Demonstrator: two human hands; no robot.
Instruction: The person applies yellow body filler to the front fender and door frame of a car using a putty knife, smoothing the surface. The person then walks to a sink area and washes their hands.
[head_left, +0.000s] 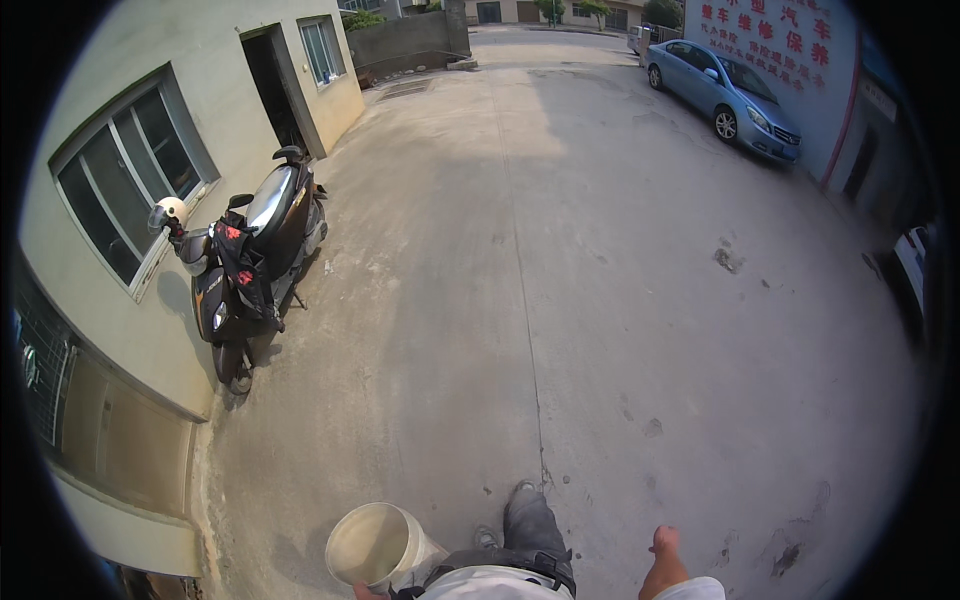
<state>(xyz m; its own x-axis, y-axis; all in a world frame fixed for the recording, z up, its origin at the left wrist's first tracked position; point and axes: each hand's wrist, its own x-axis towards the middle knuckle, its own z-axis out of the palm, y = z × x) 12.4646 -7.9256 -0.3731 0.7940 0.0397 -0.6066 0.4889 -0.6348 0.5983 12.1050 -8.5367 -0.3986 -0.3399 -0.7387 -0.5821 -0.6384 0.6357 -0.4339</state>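
A white plastic bucket (429, 553) is at my left side, its round mouth facing up toward me, with a dull, yellowish inside. My left hand (366, 591) grips its near rim; most of that hand is cut off by the bottom of the picture. To the right of my body, my right hand (664, 538) hangs in the air with its fingers curled in and nothing visible in it. Between the hands are my dark trousers (531, 517), and one shoe (525, 487) is placed ahead of the other on the concrete ground (465, 360).
A black motor scooter (281, 217) stands by the left wall, a cloth (241, 262) draped over its front and a helmet (172, 208) at its handlebar. Beyond it is an open doorway (271, 86). At the far right, a blue car (720, 94) is parked beside a wall with red writing (765, 37).
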